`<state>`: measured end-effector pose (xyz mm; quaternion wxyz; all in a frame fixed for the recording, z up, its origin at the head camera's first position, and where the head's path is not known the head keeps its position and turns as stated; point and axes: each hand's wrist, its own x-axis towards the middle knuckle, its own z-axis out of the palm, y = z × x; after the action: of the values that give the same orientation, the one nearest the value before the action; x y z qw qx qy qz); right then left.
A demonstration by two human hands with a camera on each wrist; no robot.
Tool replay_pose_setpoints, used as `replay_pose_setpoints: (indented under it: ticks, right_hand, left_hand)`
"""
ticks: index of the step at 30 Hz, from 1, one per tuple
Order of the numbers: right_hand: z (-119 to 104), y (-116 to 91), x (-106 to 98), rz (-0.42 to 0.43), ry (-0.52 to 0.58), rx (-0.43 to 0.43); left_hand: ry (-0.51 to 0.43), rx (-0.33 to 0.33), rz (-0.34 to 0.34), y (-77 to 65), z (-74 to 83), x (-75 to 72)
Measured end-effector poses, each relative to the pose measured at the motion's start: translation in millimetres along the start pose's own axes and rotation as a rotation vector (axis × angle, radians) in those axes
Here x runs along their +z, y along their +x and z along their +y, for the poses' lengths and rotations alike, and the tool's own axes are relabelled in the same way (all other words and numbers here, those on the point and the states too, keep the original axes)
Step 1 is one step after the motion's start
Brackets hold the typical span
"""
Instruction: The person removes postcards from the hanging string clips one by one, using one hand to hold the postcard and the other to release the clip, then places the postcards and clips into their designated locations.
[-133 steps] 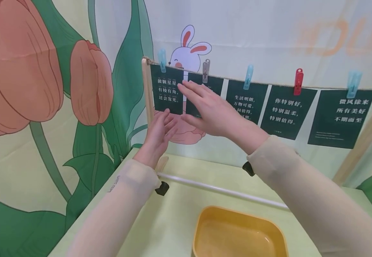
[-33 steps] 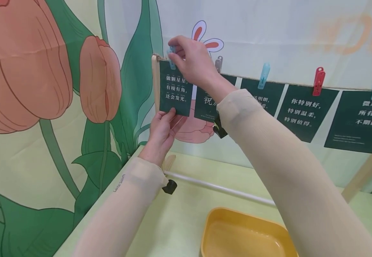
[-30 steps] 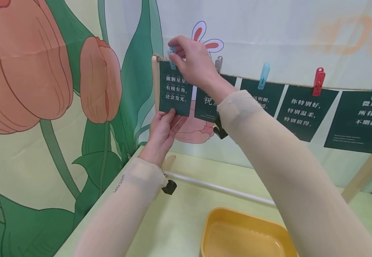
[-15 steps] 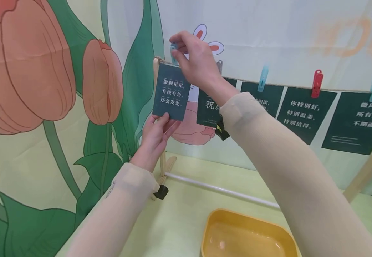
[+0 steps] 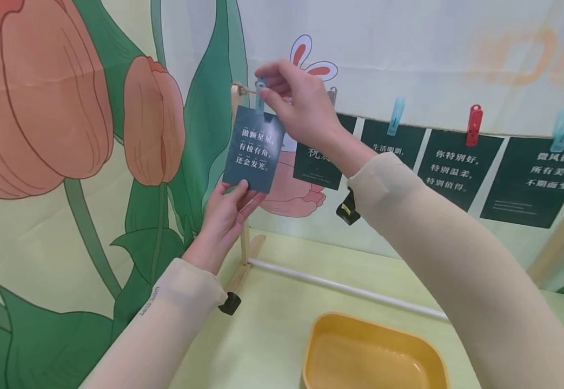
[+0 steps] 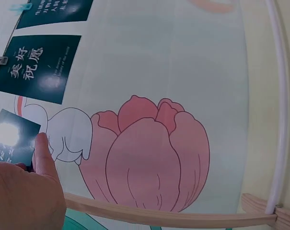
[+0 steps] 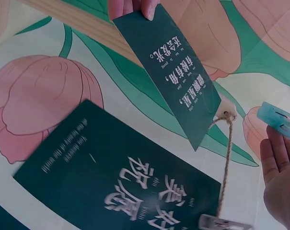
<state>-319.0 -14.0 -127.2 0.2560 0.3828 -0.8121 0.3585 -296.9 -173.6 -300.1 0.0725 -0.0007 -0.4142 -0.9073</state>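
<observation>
My left hand (image 5: pixel 220 219) pinches the lower edge of a dark green printed card (image 5: pixel 253 154), thumb in front. Above it, my right hand (image 5: pixel 307 102) holds a light blue clothespin (image 5: pixel 260 96) between thumb and fingers. The right wrist view shows that clothespin (image 7: pixel 275 118) apart from both the card (image 7: pixel 171 72) and the twine (image 7: pixel 227 163). Held in front of the line, the card tilts slightly. In the left wrist view, part of the card (image 6: pixel 17 139) is bright with glare, and the left hand (image 6: pixel 27 196) covers its lower end.
Several more green cards hang along the twine, including one (image 5: pixel 462 167) under a red clothespin (image 5: pixel 475 125). A grey clothespin (image 7: pixel 225 224) grips the neighbouring card (image 7: pixel 121 167). Below are a white rod (image 5: pixel 345 288), a wooden post (image 5: pixel 245 243) and a yellow basin (image 5: pixel 374 327).
My right hand has gone from reaching to gripping the blue clothespin and taking it off the line. My left hand has taken the card's lower edge and drawn the card down and away from the twine.
</observation>
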Motion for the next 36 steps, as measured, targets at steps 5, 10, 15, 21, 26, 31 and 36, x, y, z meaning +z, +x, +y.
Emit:
replay_pose_setpoints:
  ticks: [5,10,15,21,26,31,36]
  right_hand:
    - [5.2,-13.9,0.3,-0.010,0.033,-0.026]
    - [10.4,-27.0,-0.9,-0.031,0.088,-0.063]
    - [14.6,-38.2,-3.9,-0.034,0.093,-0.076]
    - [17.5,-52.7,-6.3,-0.045,0.107,-0.075]
    - [20.3,-66.3,-11.4,-0.063,0.135,-0.056]
    - [23.9,-82.4,-16.5,-0.087,0.126,-0.045]
    - [27.8,-98.3,-21.7,-0.104,0.103,-0.055]
  left_hand:
    - [0.028,-0.014,0.004,-6.4,-0.5,-11.0]
    - [0.040,-0.026,0.014,-14.9,-0.6,-21.9]
    - [0.076,-0.034,0.021,-22.1,-2.5,-28.8]
    - [0.124,-0.044,0.020,-30.5,-4.6,-35.1]
    - [0.149,-0.072,0.017,-37.1,-6.8,-39.1]
    - [0.182,-0.101,0.028,-43.4,-9.1,-45.3]
    - [0.214,-0.116,0.034,-49.5,-10.2,-52.1]
